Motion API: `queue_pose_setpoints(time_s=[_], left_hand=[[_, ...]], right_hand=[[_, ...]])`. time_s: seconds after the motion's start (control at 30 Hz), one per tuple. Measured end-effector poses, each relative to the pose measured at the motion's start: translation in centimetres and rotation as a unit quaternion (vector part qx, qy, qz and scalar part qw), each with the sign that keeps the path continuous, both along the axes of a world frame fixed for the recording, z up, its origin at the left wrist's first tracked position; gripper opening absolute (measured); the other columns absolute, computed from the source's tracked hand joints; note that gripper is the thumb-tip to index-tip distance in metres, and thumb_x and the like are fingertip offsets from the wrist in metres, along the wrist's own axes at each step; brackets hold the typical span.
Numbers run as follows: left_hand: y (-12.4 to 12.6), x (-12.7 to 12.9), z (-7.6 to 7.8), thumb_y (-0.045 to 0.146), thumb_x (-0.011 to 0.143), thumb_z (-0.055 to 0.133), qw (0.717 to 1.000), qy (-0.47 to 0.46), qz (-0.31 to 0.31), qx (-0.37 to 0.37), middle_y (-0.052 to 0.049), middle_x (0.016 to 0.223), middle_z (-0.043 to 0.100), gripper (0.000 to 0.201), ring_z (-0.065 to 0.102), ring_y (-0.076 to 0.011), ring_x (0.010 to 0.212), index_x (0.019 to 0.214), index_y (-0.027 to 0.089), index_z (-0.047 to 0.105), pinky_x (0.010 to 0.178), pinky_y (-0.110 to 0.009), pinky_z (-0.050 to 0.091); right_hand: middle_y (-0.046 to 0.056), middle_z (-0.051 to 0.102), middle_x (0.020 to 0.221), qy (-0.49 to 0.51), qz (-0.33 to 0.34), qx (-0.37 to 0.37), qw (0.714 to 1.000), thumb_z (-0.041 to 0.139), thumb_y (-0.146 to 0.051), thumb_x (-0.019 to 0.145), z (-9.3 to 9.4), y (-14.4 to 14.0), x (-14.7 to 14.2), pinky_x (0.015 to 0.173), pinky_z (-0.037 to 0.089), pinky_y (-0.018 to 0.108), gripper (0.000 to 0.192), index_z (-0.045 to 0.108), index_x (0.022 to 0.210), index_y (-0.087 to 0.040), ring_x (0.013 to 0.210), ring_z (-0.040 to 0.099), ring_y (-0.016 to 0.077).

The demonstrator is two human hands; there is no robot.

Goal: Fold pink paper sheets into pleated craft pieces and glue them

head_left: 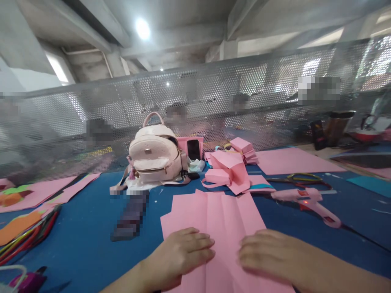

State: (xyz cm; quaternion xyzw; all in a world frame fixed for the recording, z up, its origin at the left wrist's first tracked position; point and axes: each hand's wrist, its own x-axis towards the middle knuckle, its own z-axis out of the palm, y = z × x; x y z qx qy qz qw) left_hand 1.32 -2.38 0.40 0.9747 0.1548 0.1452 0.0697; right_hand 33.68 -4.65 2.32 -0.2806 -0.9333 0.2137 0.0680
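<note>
A large pink paper sheet (218, 219) with lengthwise creases and notched far corners lies in front of me on the blue tabletop. My left hand (186, 252) rests on its left part, fingers stretched out and pointing right. Facing it, my right hand (269, 254) lies on the right part with its fingers extended, slightly blurred. Between the two sets of fingertips a creased strip of the paper shows. Just beyond the sheet are folded pink paper pieces (227, 171). To the right lies a pink glue gun (308, 201) with a small red light lit.
A pale pink backpack (154, 156) stands at the back beside a phone (193, 149). Scissors (302, 179) lie behind the glue gun, whose cord runs right. Flat pink paper (296, 159) lies at the back right. A perforated metal screen (195, 97) borders the table.
</note>
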Motion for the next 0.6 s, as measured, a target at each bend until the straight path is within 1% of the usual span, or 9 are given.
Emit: queue_pose_setpoints(time_s=[0.07,0.13,0.17,0.23,0.3,0.37,0.43,0.53,0.6], left_hand=[[-0.2,-0.1,0.3,0.016,0.085,0.043,1.0,-0.013,-0.005,-0.02,-0.013,0.139,0.055,0.053,0.05,-0.0226,0.13,0.139,0.015,0.043,0.111,-0.04,0.036],[-0.5,-0.2,0.5,0.018,0.093,0.04,0.999,-0.032,-0.005,-0.041,-0.012,0.139,0.056,0.047,0.05,-0.0201,0.13,0.14,0.016,0.042,0.111,-0.036,0.036],[-0.6,-0.2,0.5,0.018,0.096,0.036,0.998,-0.041,0.001,-0.044,-0.011,0.138,0.057,0.044,0.05,-0.0185,0.13,0.14,0.017,0.043,0.111,-0.034,0.036],[-1.0,0.0,0.3,0.016,0.101,0.031,0.998,-0.055,0.015,-0.032,-0.01,0.135,0.06,0.04,0.051,-0.0157,0.13,0.138,0.017,0.044,0.11,-0.031,0.036],[-1.4,0.2,-0.1,0.017,0.103,0.031,0.998,-0.061,0.018,-0.003,-0.009,0.132,0.062,0.037,0.052,-0.0144,0.128,0.137,0.016,0.046,0.11,-0.029,0.037],[-1.9,0.6,-0.1,0.021,0.104,0.033,0.997,-0.073,0.015,0.032,-0.008,0.128,0.065,0.035,0.056,-0.0133,0.124,0.133,0.014,0.049,0.109,-0.025,0.037],[-2.5,0.8,0.1,0.025,0.104,0.038,0.994,-0.084,0.015,0.069,-0.006,0.123,0.068,0.032,0.06,-0.0124,0.119,0.128,0.013,0.054,0.108,-0.022,0.038],[-3.4,0.8,0.9,0.025,0.102,0.045,0.99,-0.053,0.017,0.126,-0.002,0.119,0.071,0.027,0.066,-0.0112,0.11,0.121,0.012,0.06,0.106,-0.019,0.04],[-4.1,0.4,1.1,0.021,0.102,0.044,0.985,-0.026,0.026,0.168,0.001,0.118,0.071,0.026,0.069,-0.0102,0.103,0.119,0.013,0.062,0.105,-0.019,0.041]], right_hand=[[0.001,0.05,0.145,-0.007,-0.035,0.009,0.999,0.033,-0.016,0.094,0.4,0.7,2.6,0.114,0.03,0.042,0.057,0.039,0.143,-0.043,0.138,0.038,0.0172],[0.0,0.053,0.143,-0.013,-0.045,0.033,0.998,0.038,-0.016,0.094,0.5,1.0,4.1,0.111,0.035,0.041,0.057,0.039,0.141,-0.047,0.136,0.04,0.0174],[0.0,0.055,0.14,-0.015,-0.039,0.044,0.998,0.042,-0.019,0.094,0.6,1.0,4.3,0.11,0.036,0.041,0.055,0.04,0.141,-0.048,0.135,0.042,0.0174],[0.001,0.059,0.136,-0.015,0.001,0.051,0.999,0.045,-0.024,0.094,0.8,1.0,3.9,0.11,0.036,0.039,0.051,0.042,0.14,-0.046,0.134,0.044,0.0167],[0.003,0.061,0.134,0.006,0.041,0.048,0.998,0.043,-0.027,0.093,0.8,0.9,2.8,0.112,0.032,0.037,0.049,0.047,0.139,-0.041,0.133,0.046,0.016],[0.005,0.063,0.132,0.052,0.044,0.036,0.997,0.039,-0.027,0.093,0.8,0.9,1.7,0.113,0.031,0.036,0.047,0.052,0.137,-0.037,0.13,0.05,0.0164],[0.007,0.062,0.132,0.076,0.039,-0.003,0.996,0.039,-0.029,0.094,0.9,0.9,1.1,0.113,0.032,0.036,0.045,0.054,0.135,-0.036,0.128,0.051,0.0175],[0.006,0.057,0.138,0.052,0.067,-0.057,0.995,0.039,-0.028,0.097,1.2,1.0,0.8,0.114,0.032,0.037,0.044,0.049,0.137,-0.041,0.131,0.048,0.0175],[0.004,0.054,0.141,0.018,0.086,-0.055,0.995,0.033,-0.027,0.099,1.5,1.1,0.9,0.114,0.032,0.039,0.045,0.042,0.141,-0.043,0.134,0.044,0.017]])
